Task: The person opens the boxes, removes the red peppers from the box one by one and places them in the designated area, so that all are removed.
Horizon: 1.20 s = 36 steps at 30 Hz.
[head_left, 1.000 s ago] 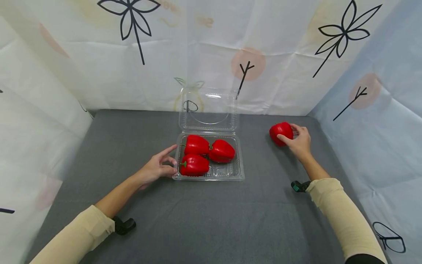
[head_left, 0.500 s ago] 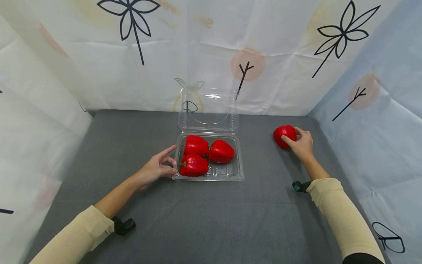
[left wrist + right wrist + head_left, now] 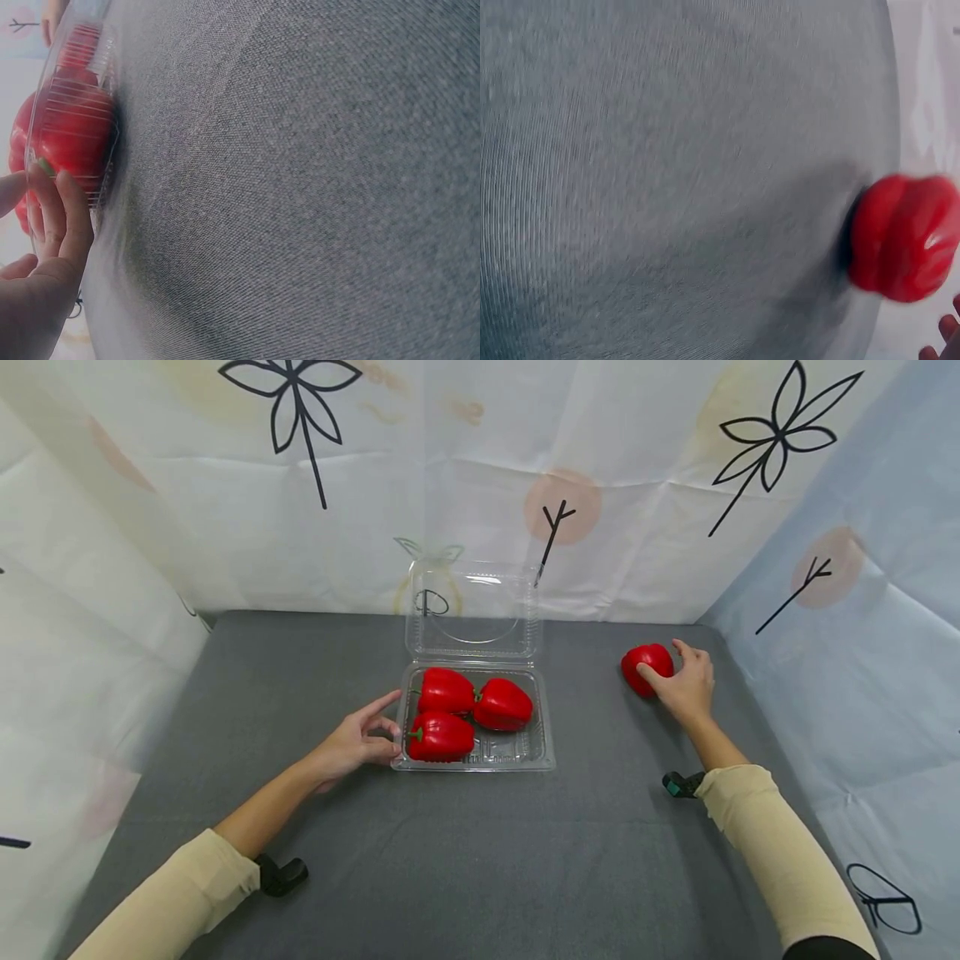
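Observation:
A clear clamshell container [image 3: 551, 753] stands mid-table with its lid [image 3: 472, 614] up at the back. Three red peppers [image 3: 446, 689] [image 3: 504, 703] [image 3: 441, 737] lie in it. My left hand [image 3: 352, 743] holds its left rim between thumb and fingers. In the left wrist view my fingers [image 3: 67, 217] press the ribbed wall [image 3: 82, 97] over a pepper [image 3: 71, 142]. A fourth red pepper [image 3: 647, 662] sits on the cloth at the right. My right hand [image 3: 686, 689] is beside it, thumb on it and fingers spread. In the right wrist view the pepper [image 3: 904, 236] is apart from my fingertips [image 3: 941, 341].
Grey cloth [image 3: 480, 860] covers the table. Printed fabric walls close in the back [image 3: 600, 485], the left [image 3: 75, 610] and the right [image 3: 862, 652]. A black camera mount sits under each wrist [image 3: 283, 874] [image 3: 678, 785].
The right hand carried the lone pepper a little to the right, then loosened its fingers around it. The left hand and the container have stayed put.

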Motion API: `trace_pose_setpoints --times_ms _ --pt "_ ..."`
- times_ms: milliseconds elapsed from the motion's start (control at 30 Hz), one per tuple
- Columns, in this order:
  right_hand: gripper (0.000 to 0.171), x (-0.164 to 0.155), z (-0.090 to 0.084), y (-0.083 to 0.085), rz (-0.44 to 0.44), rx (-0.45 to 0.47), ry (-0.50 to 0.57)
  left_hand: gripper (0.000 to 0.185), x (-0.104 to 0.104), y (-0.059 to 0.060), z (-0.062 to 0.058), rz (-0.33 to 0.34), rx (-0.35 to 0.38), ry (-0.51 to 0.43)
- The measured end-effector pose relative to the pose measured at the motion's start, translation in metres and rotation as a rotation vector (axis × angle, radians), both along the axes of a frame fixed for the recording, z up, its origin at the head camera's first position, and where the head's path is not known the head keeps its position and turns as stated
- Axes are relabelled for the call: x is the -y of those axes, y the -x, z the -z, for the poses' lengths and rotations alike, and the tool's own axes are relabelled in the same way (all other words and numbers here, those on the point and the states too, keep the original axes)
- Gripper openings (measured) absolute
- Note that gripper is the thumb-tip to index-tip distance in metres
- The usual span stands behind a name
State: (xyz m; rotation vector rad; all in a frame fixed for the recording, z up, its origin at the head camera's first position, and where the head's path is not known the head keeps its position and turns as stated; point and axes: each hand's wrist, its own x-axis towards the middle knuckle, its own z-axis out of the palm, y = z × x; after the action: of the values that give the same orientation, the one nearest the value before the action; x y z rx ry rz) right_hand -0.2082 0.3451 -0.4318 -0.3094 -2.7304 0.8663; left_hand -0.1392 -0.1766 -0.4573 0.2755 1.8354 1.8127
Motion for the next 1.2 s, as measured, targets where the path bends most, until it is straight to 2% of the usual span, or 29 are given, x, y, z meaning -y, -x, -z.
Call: trace_pose_setpoints --times_ms 100,200,333,433,533,700,867,1200 --pt "0.071 0.011 -0.006 -0.001 -0.009 -0.058 -0.014 0.084 0.000 0.001 0.000 -0.001 0.003 0.000" --pt "0.071 0.023 -0.012 -0.002 -0.083 -0.103 -0.002 0.084 -0.001 0.001 0.000 0.000 0.002 0.003" --pt "0.074 0.038 -0.018 0.000 -0.314 -0.155 -0.002 0.084 -0.001 0.000 -0.001 -0.002 0.001 0.003" --pt "0.078 0.049 -0.021 0.001 -0.506 -0.155 -0.011 0.084 -0.001 0.000 -0.001 0.001 0.004 -0.001" --pt "0.082 0.062 -0.025 0.000 -0.649 -0.103 -0.004 0.084 0.000 0.000 -0.001 0.003 0.005 -0.002" --pt "0.086 0.086 -0.034 -0.005 -0.798 0.049 0.058 0.084 0.000 0.000 0.000 0.003 -0.002 -0.004" --pt "0.086 0.102 -0.037 -0.007 -0.889 0.156 0.066 0.084 -0.001 -0.001 -0.001 0.002 0.001 -0.005" --pt "0.086 0.129 -0.036 -0.005 -1.032 0.246 0.109 0.084 -0.002 0.000 -0.002 -0.011 0.005 0.004"
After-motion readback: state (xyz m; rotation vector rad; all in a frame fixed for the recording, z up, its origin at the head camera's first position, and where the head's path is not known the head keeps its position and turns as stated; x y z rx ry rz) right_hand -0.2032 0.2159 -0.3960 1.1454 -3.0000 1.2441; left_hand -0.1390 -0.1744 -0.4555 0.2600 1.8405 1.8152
